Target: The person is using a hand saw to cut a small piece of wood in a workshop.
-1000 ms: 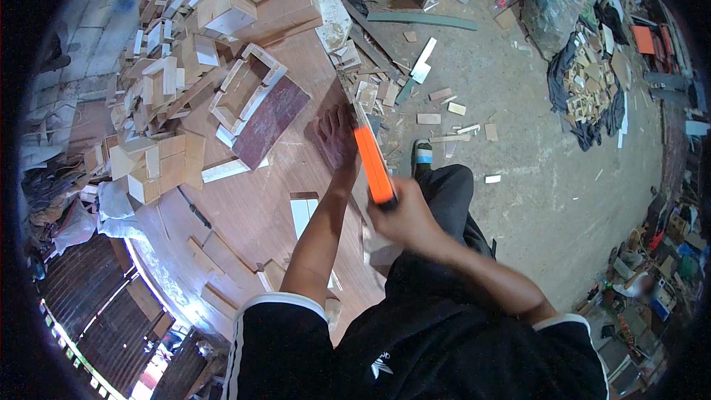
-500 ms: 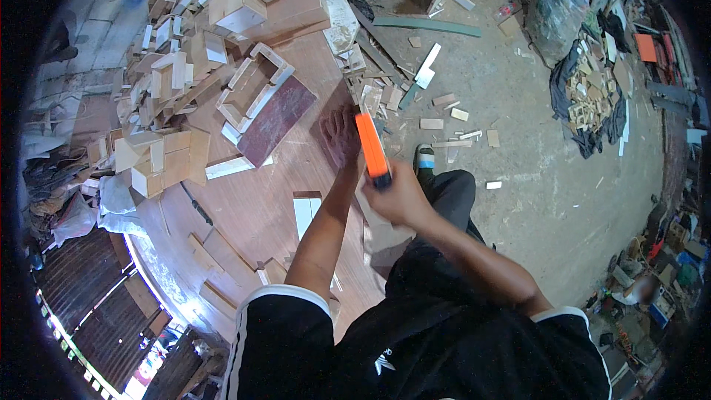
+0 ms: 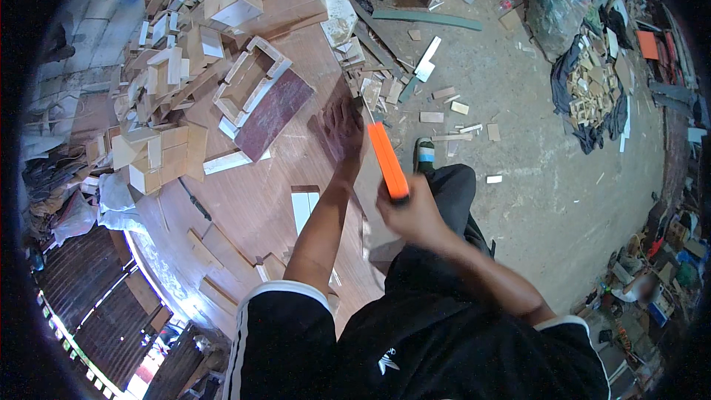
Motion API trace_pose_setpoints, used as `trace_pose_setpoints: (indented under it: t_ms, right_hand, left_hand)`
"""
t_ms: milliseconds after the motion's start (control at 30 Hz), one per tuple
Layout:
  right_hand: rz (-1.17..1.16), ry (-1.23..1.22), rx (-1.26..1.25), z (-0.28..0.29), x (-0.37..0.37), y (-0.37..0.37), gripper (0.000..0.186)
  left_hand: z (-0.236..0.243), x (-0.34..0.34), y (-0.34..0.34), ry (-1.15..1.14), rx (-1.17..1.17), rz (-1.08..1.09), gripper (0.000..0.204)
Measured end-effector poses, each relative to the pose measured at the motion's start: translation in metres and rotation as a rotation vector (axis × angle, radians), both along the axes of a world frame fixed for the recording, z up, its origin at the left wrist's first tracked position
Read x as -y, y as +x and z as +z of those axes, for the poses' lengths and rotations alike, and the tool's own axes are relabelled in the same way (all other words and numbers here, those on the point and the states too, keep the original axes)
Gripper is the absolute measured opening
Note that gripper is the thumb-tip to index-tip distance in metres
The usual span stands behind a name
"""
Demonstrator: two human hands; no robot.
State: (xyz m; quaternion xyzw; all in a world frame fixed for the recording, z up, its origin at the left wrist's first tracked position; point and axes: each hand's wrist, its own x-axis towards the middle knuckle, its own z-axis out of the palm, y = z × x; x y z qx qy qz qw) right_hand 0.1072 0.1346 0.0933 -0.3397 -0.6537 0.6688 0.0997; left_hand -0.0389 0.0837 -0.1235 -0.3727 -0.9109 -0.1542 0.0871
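My right hand (image 3: 411,207) grips an orange-handled saw (image 3: 385,155), whose thin blade runs up past the edge of a wooden panel (image 3: 259,192). My left hand (image 3: 339,126) lies on that panel just left of the blade, fingers spread, palm down. A maroon board (image 3: 274,115) and a small open wooden frame (image 3: 244,81) rest up and left of it. White strips (image 3: 302,215) lie beside my left forearm. Where the blade meets the wood is too small to make out clearly.
Piled wooden boxes (image 3: 159,155) cover the upper left of the worktop. Offcuts (image 3: 432,117) litter the concrete floor (image 3: 563,222) to the right, near my leg (image 3: 452,185). A bundle of scraps on dark cloth (image 3: 589,96) and a plastic sack (image 3: 555,7) are at upper right.
My right hand and the saw moved slightly up and left, then back down and right. My left hand stayed on the panel, shifting only slightly in view.
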Motion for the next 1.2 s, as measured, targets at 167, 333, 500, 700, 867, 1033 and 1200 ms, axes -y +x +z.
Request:
trace_pose_setpoints:
  t_ms: [167, 333, 500, 700, 867, 1033, 1200]
  right_hand:
    - [0.01, -0.165, 0.155, -0.006, -0.015, -0.026, 0.008]
    - [-0.018, -0.052, 0.015, 0.022, -0.001, 0.001, 0.012]
    - [-0.015, -0.043, 0.125, 0.009, -0.01, -0.021, 0.012]
    - [0.141, -0.058, 0.056, 0.045, 0.015, 0.047, 0.031]
    - [0.055, 0.005, -0.116, 0.074, 0.0, 0.06, 0.05]
    - [0.069, -0.009, -0.007, 0.115, -0.031, 0.008, 0.036]
    - [0.137, -0.081, 0.071, 0.137, -0.075, -0.043, 0.018]
  left_hand:
    - [0.003, -0.004, -0.001, 0.001, 0.002, 0.009, 0.04]
    - [-0.006, -0.004, -0.001, 0.019, 0.034, 0.014, 0.041]
    - [-0.019, -0.001, -0.008, 0.04, 0.059, 0.006, 0.043]
    - [-0.025, 0.002, -0.004, 0.007, 0.133, 0.053, 0.049]
    - [-0.016, -0.003, -0.005, -0.082, 0.15, 0.054, 0.051]
    - [-0.008, -0.008, -0.003, -0.073, 0.142, 0.033, 0.05]
    - [0.001, -0.006, 0.0, -0.075, 0.141, -0.002, 0.049]
